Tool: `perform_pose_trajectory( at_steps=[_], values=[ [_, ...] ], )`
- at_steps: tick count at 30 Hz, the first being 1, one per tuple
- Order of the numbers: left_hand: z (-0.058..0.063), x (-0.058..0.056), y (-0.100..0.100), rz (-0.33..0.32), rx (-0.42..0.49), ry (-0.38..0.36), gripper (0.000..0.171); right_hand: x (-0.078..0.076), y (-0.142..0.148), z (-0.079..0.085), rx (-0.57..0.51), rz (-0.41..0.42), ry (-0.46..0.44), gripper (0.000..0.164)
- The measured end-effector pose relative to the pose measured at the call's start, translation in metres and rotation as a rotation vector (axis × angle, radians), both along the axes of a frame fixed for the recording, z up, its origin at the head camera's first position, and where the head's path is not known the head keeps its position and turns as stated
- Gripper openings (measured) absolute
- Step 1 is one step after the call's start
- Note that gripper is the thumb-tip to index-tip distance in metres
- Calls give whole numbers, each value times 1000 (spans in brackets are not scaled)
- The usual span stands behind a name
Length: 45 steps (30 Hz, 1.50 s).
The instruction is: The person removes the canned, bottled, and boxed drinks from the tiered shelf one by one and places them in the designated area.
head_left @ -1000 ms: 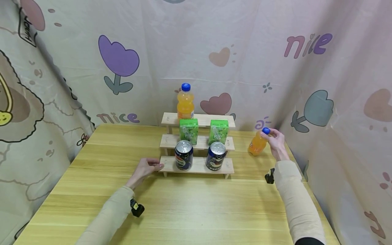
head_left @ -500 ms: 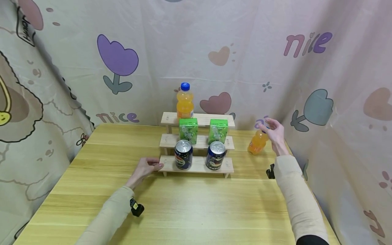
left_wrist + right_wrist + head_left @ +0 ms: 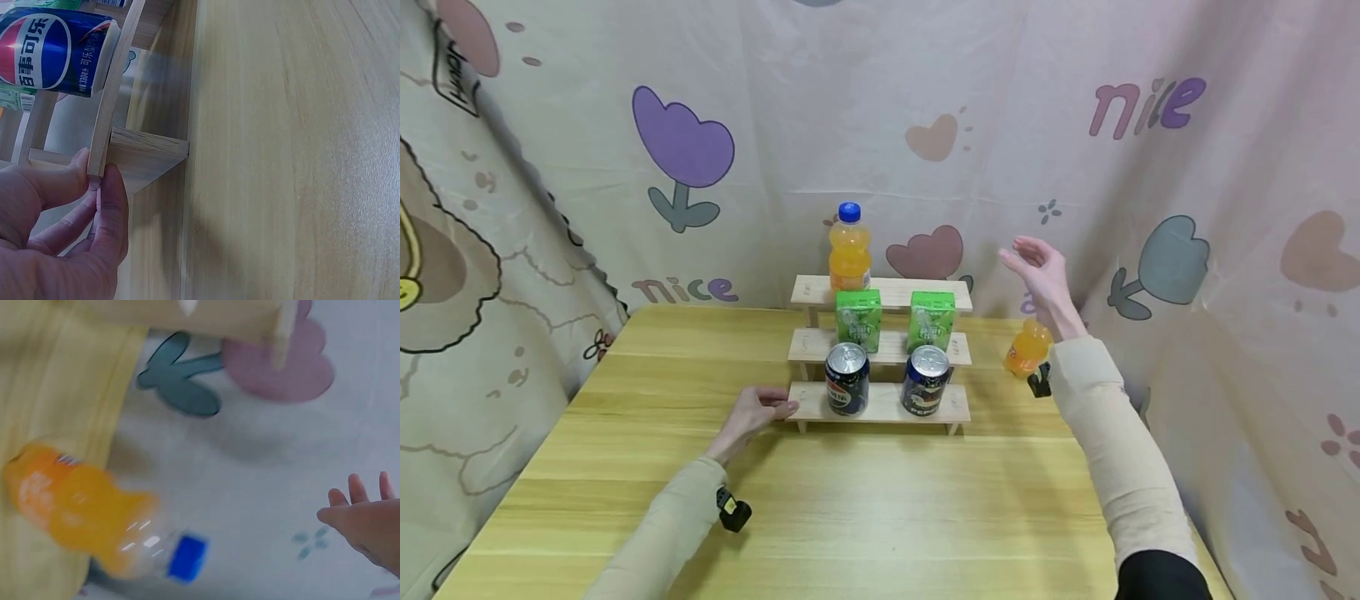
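Fingers apart, the right hand (image 3: 365, 526) is clear of a blue-capped orange bottle (image 3: 94, 509) on the table (image 3: 56, 394); a flower-printed curtain (image 3: 250, 481) hangs far behind, a wooden shelf (image 3: 231, 315) stands left.

The right sleeve (image 3: 1123, 442) is cream and lightly creased, with a boxy black wrist camera (image 3: 1040, 380) at its cuff and a black covering (image 3: 1163, 577) at its lower end, while well to its left the matching left sleeve (image 3: 658, 525) bears another black camera (image 3: 733, 511) with a yellow patch (image 3: 730, 505).

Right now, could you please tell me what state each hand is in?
Left hand: closed, pinching the left end of the bottom shelf.
Right hand: open, holding nothing.
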<state>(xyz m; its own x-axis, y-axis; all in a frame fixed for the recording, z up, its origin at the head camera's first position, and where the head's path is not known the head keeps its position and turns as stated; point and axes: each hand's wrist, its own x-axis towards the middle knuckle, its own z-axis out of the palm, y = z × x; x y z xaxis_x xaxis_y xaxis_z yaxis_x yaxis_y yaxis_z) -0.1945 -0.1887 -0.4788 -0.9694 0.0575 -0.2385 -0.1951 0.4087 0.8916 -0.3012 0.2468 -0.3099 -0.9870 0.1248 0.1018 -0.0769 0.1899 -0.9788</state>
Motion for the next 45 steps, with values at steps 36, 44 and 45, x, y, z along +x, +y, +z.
perform_pose_trajectory(
  at_steps=[36,44,45],
  values=[
    [-1,-1,0,-7,4,19,39,-20,-193,40,41,428,20,46],
    [1,0,0,-10,-1,7,43,-20,-200,40,62,406,14,44],
    [1,0,0,-9,-1,4,43,-20,-200,40,71,402,13,44]
  ],
)
